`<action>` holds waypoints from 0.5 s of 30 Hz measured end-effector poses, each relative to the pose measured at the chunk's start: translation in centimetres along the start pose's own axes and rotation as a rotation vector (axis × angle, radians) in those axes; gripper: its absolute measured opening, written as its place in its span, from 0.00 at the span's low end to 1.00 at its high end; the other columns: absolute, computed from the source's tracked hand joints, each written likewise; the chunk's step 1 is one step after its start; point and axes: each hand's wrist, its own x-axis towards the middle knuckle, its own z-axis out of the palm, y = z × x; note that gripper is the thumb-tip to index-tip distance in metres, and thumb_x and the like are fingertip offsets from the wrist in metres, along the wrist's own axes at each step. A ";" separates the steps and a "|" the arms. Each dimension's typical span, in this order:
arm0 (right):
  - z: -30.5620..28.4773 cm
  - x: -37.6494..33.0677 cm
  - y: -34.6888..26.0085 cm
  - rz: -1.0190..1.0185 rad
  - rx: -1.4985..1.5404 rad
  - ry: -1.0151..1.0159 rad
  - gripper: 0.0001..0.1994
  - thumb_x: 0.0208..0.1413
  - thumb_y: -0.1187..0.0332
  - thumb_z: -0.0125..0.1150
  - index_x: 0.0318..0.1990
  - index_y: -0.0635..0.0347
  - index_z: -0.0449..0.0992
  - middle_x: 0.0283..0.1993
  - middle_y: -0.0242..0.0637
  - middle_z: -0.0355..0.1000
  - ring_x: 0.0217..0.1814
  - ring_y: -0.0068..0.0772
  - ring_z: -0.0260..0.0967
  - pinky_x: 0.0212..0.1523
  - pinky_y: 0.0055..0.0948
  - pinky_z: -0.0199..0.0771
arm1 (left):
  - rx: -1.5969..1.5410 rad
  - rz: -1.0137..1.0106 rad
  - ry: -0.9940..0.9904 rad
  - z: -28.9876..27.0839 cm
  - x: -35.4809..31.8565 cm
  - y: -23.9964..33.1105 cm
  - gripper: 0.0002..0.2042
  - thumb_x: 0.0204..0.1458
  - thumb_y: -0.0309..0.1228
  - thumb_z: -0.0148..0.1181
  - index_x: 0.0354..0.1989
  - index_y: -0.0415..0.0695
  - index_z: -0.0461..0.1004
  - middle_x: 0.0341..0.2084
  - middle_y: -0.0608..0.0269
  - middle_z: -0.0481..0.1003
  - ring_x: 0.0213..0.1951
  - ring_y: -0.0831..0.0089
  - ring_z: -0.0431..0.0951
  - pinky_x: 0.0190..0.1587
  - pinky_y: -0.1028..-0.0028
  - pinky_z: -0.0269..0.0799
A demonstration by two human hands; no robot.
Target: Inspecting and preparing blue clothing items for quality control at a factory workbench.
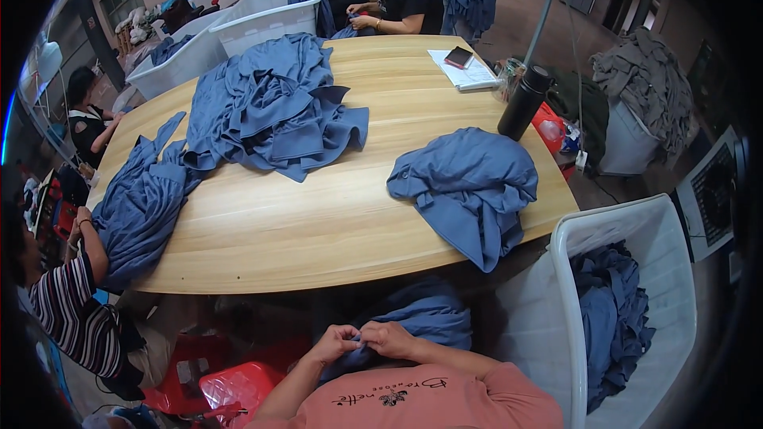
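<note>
- Both hands meet low in the near middle, below the worktop's (pixel 318 222) near edge: the left hand (pixel 338 343) and the right hand (pixel 387 338) touch, almost knuckle to knuckle.
- Fingers of both hands are pinched tight on one small spot of the blue garment (pixel 421 318) that lies bunched in the lap (what exactly sits between the fingertips is too small to tell).
- The rest of that garment billows up behind the hands, just under the worktop's near edge.
- To do this fine pinch well, I judge: keep the two grips close together, hold the cloth taut between them, and let the bulk rest on the lap so its weight does not drag at the spot.
- On the worktop's right side lies a folded blue bundle (pixel 465 191); a bigger blue heap (pixel 270 111) sprawls far left of it.
- A white bin (pixel 568 310) stands at the near right with more blue cloth inside.
- A black flask (pixel 523 103) stands at the far right edge, papers with a phone (pixel 459 57) just beyond it.
- A co-worker in a striped sleeve (pixel 67 314) sits at near left, another in black (pixel 409 0) at the far end, each with blue cloth.
</note>
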 end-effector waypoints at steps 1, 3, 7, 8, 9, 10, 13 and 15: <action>0.0 -0.1 0.3 0.091 0.023 -0.113 0.06 0.44 0.75 0.55 0.32 0.56 0.72 0.31 0.38 0.69 0.33 0.45 0.69 0.30 0.35 0.70 | -0.002 0.000 0.001 0.0 -0.2 -0.5 0.06 0.42 0.19 0.60 0.30 0.40 0.74 0.24 0.73 0.72 0.27 0.86 0.68 0.30 0.85 0.63; 0.2 -0.3 0.8 0.083 0.048 -0.121 0.05 0.44 0.75 0.55 0.31 0.56 0.72 0.31 0.39 0.69 0.33 0.45 0.69 0.30 0.35 0.69 | -0.033 0.011 0.090 0.5 -0.3 -1.0 0.07 0.40 0.18 0.62 0.30 0.40 0.75 0.23 0.72 0.72 0.24 0.87 0.68 0.27 0.86 0.63; 0.7 -0.8 0.9 0.097 0.099 -0.107 0.04 0.45 0.74 0.56 0.31 0.58 0.72 0.29 0.40 0.69 0.32 0.45 0.69 0.30 0.34 0.69 | -0.031 0.005 0.159 1.2 -0.8 -0.8 0.06 0.40 0.18 0.62 0.29 0.39 0.75 0.21 0.72 0.73 0.22 0.87 0.68 0.25 0.87 0.63; 0.7 -0.8 0.8 0.096 0.099 -0.109 0.04 0.45 0.74 0.56 0.31 0.58 0.72 0.29 0.40 0.69 0.32 0.45 0.69 0.30 0.34 0.69 | -0.009 0.008 0.180 1.3 -0.9 -0.7 0.06 0.40 0.18 0.62 0.28 0.39 0.76 0.21 0.71 0.73 0.23 0.87 0.68 0.25 0.86 0.63; 0.7 -0.7 0.6 0.156 0.132 -0.093 0.05 0.45 0.74 0.56 0.31 0.59 0.72 0.30 0.40 0.69 0.32 0.45 0.69 0.31 0.34 0.69 | 0.013 0.010 0.201 1.3 -1.0 -0.7 0.05 0.40 0.18 0.62 0.28 0.39 0.76 0.21 0.71 0.73 0.23 0.87 0.68 0.26 0.86 0.64; 0.7 -0.7 0.5 0.216 0.164 -0.076 0.05 0.45 0.73 0.56 0.31 0.60 0.72 0.30 0.41 0.70 0.32 0.44 0.69 0.31 0.34 0.68 | 0.012 0.010 0.202 1.4 -1.0 -0.7 0.05 0.40 0.18 0.62 0.28 0.39 0.76 0.21 0.71 0.73 0.23 0.87 0.68 0.26 0.86 0.64; 0.9 -0.9 0.7 0.430 0.278 -0.083 0.06 0.46 0.72 0.55 0.33 0.62 0.72 0.31 0.42 0.70 0.33 0.43 0.69 0.32 0.34 0.68 | 0.106 0.068 0.220 1.5 -0.8 -0.7 0.05 0.40 0.19 0.62 0.27 0.38 0.76 0.21 0.71 0.73 0.24 0.87 0.68 0.26 0.85 0.65; 1.2 -1.1 1.9 0.356 0.229 -0.161 0.07 0.47 0.71 0.55 0.34 0.63 0.71 0.31 0.42 0.71 0.33 0.41 0.70 0.33 0.34 0.68 | 0.161 0.099 0.227 1.4 -0.5 -0.9 0.04 0.41 0.19 0.61 0.27 0.37 0.76 0.20 0.71 0.73 0.24 0.86 0.68 0.27 0.84 0.65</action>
